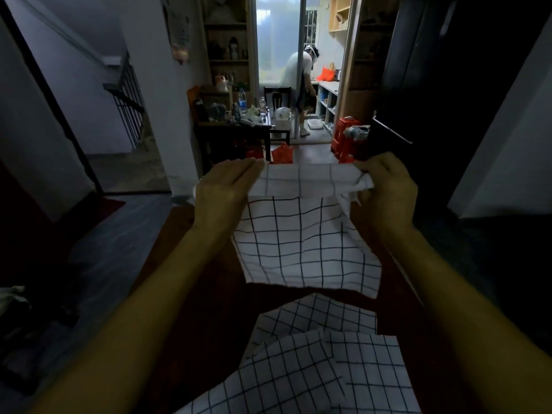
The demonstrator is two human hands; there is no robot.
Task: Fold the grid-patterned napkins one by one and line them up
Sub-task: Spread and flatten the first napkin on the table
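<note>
The held napkin (304,234) is matt white woven cloth with a thin black grid, soft and creased. The table (209,294) beneath looks like dark reddish polished wood.

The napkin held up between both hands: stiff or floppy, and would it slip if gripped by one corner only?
Probably floppy: the napkin sags and ripples below the top edge that the left hand and right hand hold. Likely light, since fingertip grips carry it. Held by one corner it would probably droop and swing rather than slip; the cloth bunches in the right hand.
</note>
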